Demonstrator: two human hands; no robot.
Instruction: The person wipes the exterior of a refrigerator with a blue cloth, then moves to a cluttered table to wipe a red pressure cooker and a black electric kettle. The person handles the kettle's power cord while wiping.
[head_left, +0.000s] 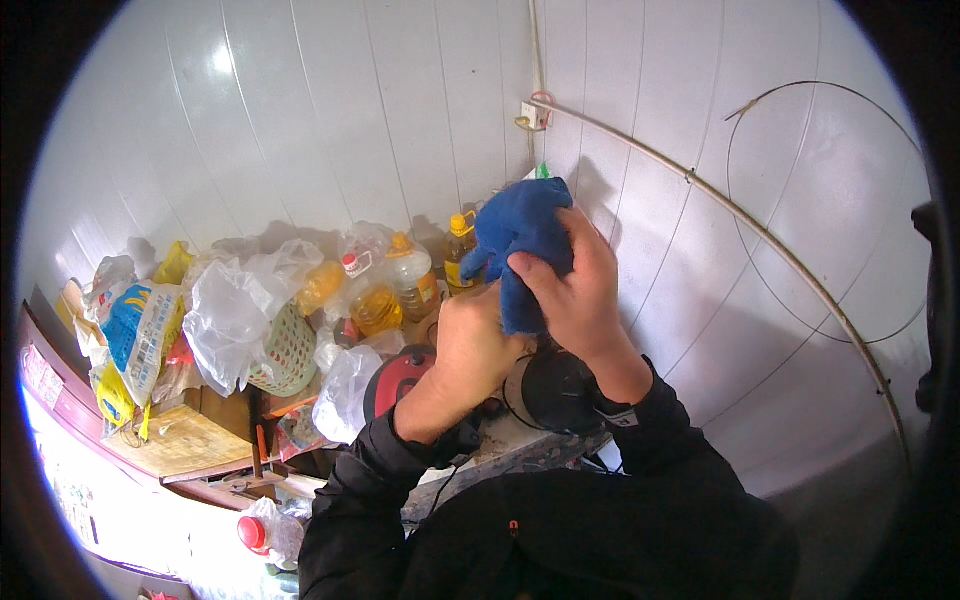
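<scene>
My right hand (577, 289) grips a blue cloth (517, 225) from the right side, the thumb pressed on its front. The cloth is bunched, and one end hangs down between my two hands. Curled beside that end, my left hand (476, 349) is seen from its back. Its fingers are hidden, so I cannot tell what it holds. Below the hands stands a round black appliance (559, 390), partly covered by my right wrist. Close to my left wrist is a red-and-black appliance (394, 382), with my forearm over part of it.
Left of my hands stand oil bottles (412, 277), a pale green plastic basket (289, 352) and several plastic bags (232, 307). A wooden board (187, 442) lies nearer the left edge. A socket (532, 115), a pipe (720, 195) and a looped cable (817, 82) are on the panelled walls.
</scene>
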